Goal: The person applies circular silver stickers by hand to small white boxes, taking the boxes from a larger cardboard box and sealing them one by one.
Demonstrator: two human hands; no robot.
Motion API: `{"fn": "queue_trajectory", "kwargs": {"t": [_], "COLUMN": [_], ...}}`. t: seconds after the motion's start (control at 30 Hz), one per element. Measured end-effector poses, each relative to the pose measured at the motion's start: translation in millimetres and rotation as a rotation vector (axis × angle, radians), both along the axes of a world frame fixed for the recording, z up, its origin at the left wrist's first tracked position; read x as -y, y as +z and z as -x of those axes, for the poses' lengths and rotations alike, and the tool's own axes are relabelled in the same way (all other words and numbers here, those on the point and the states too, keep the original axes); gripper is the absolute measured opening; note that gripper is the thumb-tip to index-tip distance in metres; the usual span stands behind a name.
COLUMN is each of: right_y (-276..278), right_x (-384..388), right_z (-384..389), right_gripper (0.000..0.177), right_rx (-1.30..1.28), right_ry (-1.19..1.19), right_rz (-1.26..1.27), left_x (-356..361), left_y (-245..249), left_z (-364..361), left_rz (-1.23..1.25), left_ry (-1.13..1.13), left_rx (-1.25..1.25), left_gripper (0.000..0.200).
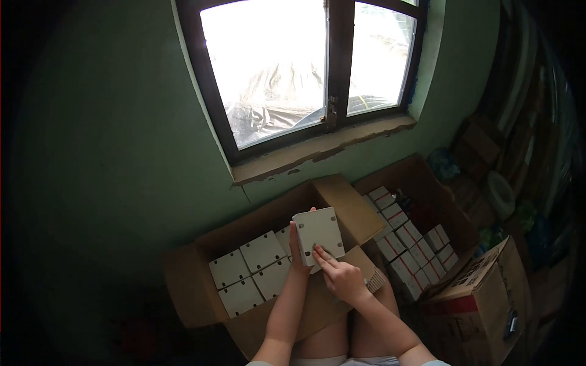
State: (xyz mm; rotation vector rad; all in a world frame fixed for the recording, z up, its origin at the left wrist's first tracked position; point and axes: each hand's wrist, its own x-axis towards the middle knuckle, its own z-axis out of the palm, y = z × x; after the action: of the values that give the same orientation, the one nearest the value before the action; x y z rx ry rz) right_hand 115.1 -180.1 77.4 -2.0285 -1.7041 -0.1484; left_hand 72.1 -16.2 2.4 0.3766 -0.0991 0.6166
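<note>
A white square box (320, 230) with small dark notches near its corners is held up over an open cardboard carton (195, 287). My left hand (298, 247) grips it from the left side and behind, with the thumb along its edge. My right hand (343, 280) lays its stretched fingers on the lower part of the box's face. A small striped piece (375, 280) shows beside the right wrist, over my knee. In the carton below, several similar white boxes (262, 251) sit in rows.
To the right, a second carton (400, 174) holds several white boxes with red stripes (406, 235). A taller printed carton (470, 305) stands in front of it. Ahead is a window (281, 73) above a rough sill. Stacked goods (500, 192) line the right wall.
</note>
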Motion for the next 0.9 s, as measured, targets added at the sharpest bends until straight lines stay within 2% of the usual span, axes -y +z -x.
{"fn": "queue_trajectory", "kwargs": {"t": [0.1, 0.17, 0.23, 0.3, 0.33, 0.43, 0.5, 0.63, 0.7, 0.77, 0.83, 0.9], "right_y": [0, 9, 6, -2, 3, 0, -5, 16, 10, 7, 2, -1], "right_x": [0, -11, -20, -24, -19, 2, 7, -4, -20, -23, -18, -12], "right_z": [-11, -25, -28, -23, -14, 0, -8, -28, -31, -18, -3, -2], "right_gripper": [0.057, 0.057, 0.058, 0.068, 0.06, 0.059, 0.059, 0.063, 0.065, 0.066, 0.066, 0.064], "right_rx": [-0.019, 0.042, 0.018, 0.081, 0.052, 0.095, 0.108, 0.134, 0.096, 0.09, 0.088, 0.162], "right_ry": [0.021, -0.145, -0.161, -0.094, -0.047, 0.079, 0.082, -0.077, -0.109, -0.083, 0.058, 0.061], "right_rz": [0.021, 0.04, 0.004, -0.058, 0.004, 0.076, 0.041, 0.092, 0.001, -0.008, -0.036, 0.021], "left_x": [2, 8, 9, 8, 6, 1, 1, 7, 10, 4, 0, -1], "left_y": [6, 10, 12, 8, 3, -1, -2, 11, 13, 1, -4, -3], "left_z": [-1, -1, -1, 1, 1, 1, 0, -2, -2, -2, -3, -1], "left_rz": [-0.018, -0.037, -0.065, -0.021, -0.024, -0.021, -0.028, -0.099, -0.091, -0.082, -0.033, -0.046], "left_ry": [0.047, 0.024, 0.007, -0.013, -0.011, -0.017, 0.028, 0.015, -0.008, -0.017, -0.027, -0.021], "left_rx": [-0.079, -0.1, -0.115, -0.062, -0.061, 0.015, -0.022, -0.13, -0.128, -0.094, -0.068, -0.053], "left_gripper": [0.079, 0.079, 0.079, 0.08, 0.08, 0.084, 0.084, 0.082, 0.083, 0.083, 0.086, 0.088]}}
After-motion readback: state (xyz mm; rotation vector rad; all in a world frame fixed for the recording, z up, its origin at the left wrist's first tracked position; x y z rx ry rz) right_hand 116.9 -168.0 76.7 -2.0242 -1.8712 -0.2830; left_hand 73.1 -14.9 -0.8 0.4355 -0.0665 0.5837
